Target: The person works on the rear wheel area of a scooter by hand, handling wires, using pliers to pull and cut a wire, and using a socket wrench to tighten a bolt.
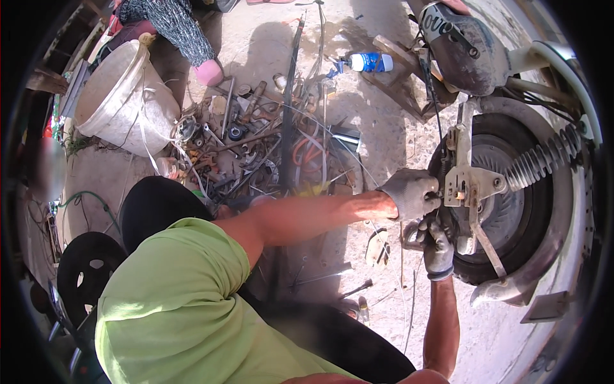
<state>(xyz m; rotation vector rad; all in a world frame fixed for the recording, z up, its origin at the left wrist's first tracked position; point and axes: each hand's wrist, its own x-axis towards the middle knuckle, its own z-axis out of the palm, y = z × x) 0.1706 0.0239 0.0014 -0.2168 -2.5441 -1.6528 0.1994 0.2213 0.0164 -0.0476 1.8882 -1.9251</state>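
Observation:
Both of my hands wear grey work gloves and are at the inner side of a motorbike's wheel (511, 166). My left hand (412, 194), the farther one, is closed at the edge of a worn metal bracket (473, 182); what its fingers grip is hidden. Just below it, my right hand (438, 249) is curled beside the bracket's lower end, its fingers closed round something dark that I cannot make out. A thin black cable (439, 121) runs down from the bike's body toward the bracket. The coil spring (543, 157) of a shock absorber meets the bracket's right side.
Mixed tools and metal parts (246, 141) lie heaped on the concrete, next to a white bucket (121, 96). A blue-and-white bottle (371, 62) lies near a rusty metal frame (400, 96). Another person's foot (208, 73) shows at the upper left. A curved pipe (511, 289) lies below the wheel.

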